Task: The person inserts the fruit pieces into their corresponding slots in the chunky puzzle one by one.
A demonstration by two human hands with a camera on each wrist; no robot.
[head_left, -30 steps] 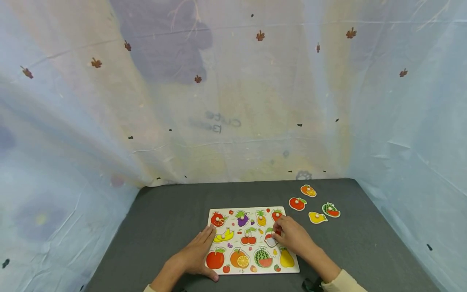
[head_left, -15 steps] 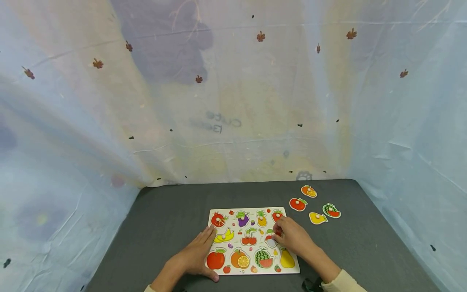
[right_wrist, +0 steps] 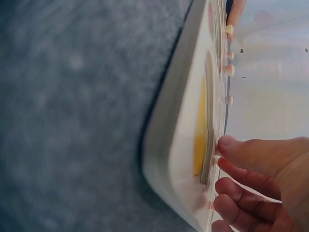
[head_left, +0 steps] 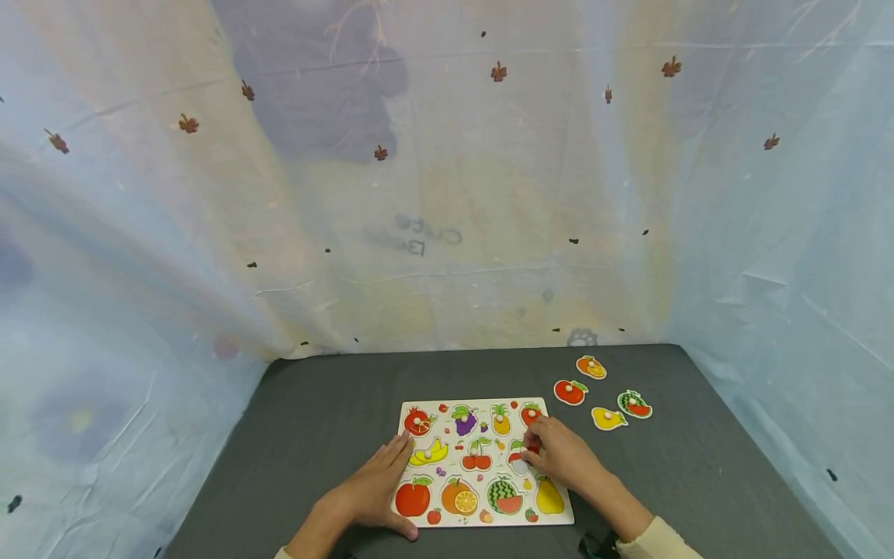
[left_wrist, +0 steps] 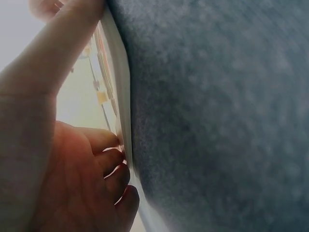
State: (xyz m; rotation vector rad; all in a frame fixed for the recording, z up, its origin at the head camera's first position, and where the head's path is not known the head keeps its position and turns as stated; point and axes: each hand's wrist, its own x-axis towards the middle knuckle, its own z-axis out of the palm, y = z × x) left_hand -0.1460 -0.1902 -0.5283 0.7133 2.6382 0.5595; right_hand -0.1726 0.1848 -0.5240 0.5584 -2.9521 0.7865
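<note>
A white fruit peg-puzzle board (head_left: 448, 525) lies flat on the dark table. My left hand (head_left: 372, 485) rests at its left side, fingers along the left edge and thumb by the front-left corner; the left wrist view shows the fingertips (left_wrist: 126, 198) against the board's side. On the right part of the board, my right hand (head_left: 562, 453) pinches the small knob of a red-and-white fruit puzzle piece (head_left: 518, 466), partly hidden under the fingers. In the right wrist view, the thumb (right_wrist: 229, 144) and forefinger meet at that knob. Knobbed pieces such as bananas (head_left: 428, 452) and cherries (head_left: 476, 458) sit in their slots.
Loose pieces lie right of the board: an orange (head_left: 590, 367), a red apple-like piece (head_left: 570, 392), a watermelon (head_left: 634, 404) and a yellow pear (head_left: 609, 418). The board's front row shows printed pictures, among them a pear (head_left: 549, 497). A patterned curtain (head_left: 447, 194) hangs behind the table.
</note>
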